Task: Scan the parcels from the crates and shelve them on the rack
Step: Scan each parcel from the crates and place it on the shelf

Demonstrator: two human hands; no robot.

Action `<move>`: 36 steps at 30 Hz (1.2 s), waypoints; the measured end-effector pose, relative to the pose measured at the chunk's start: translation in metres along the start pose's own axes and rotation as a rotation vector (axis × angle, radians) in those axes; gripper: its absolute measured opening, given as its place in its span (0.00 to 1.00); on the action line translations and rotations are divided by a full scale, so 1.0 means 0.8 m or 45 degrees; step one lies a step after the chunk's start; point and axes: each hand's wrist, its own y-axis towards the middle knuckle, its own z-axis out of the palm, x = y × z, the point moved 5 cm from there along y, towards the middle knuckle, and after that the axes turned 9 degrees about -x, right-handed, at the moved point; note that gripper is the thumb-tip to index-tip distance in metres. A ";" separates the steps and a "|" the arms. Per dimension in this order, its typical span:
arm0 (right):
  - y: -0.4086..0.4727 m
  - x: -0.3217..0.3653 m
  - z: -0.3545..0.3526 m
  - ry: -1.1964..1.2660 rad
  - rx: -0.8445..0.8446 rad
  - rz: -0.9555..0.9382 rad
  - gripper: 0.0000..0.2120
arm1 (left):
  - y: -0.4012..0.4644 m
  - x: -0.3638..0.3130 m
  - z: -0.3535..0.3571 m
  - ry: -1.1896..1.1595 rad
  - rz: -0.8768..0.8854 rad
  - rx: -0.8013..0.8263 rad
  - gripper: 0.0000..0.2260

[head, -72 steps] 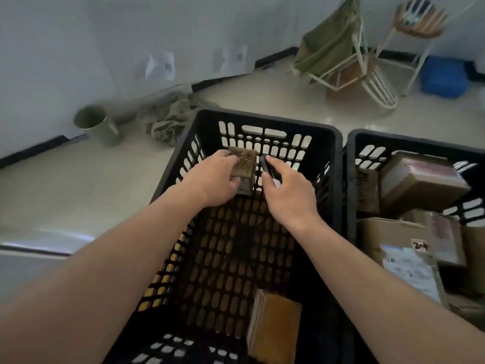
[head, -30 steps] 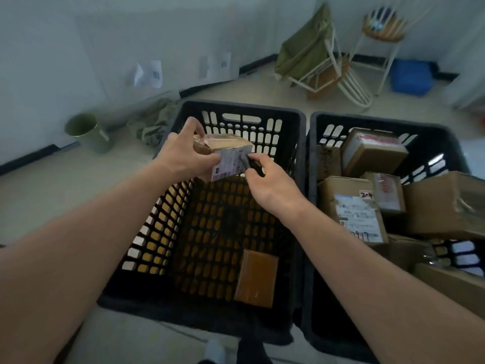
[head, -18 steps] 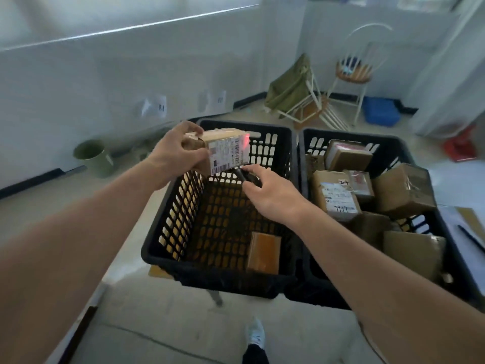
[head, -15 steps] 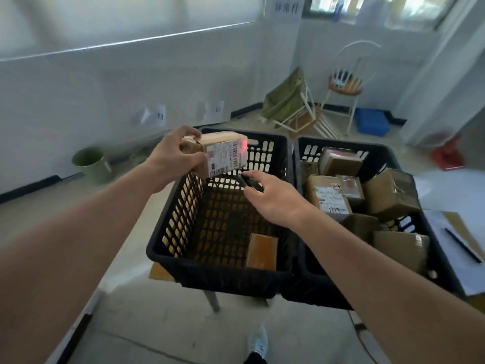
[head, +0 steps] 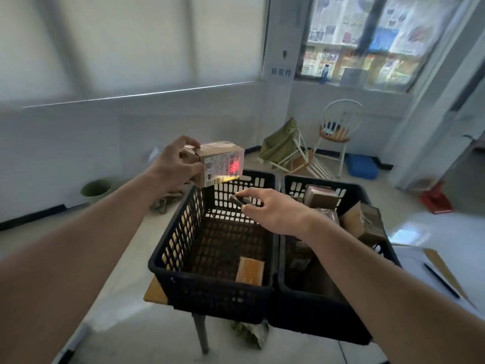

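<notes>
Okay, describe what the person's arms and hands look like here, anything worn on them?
Both forearms are bare up to the frame edge: no sleeves, gloves, watch or bands show. The left hand and right hand show no rings that I can make out; nails look short and unpainted, though the picture is soft.

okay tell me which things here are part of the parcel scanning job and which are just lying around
Part of the job:
small brown cardboard parcel, held by left hand
dark handheld scanner, in right hand
two black plastic crates
flat orange-brown parcel

Lying about:
green bucket
white wooden chair
blue bin
</notes>
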 end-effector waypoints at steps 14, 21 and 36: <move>-0.003 -0.005 -0.056 0.141 0.141 -0.106 0.16 | -0.027 -0.064 0.004 -0.082 0.088 -0.116 0.22; -0.013 0.017 -0.063 0.016 0.162 -0.150 0.15 | -0.025 -0.078 -0.008 -0.071 0.108 -0.130 0.23; -0.021 0.045 -0.066 -0.351 0.120 -0.284 0.21 | -0.007 -0.089 -0.012 -0.005 0.159 -0.160 0.23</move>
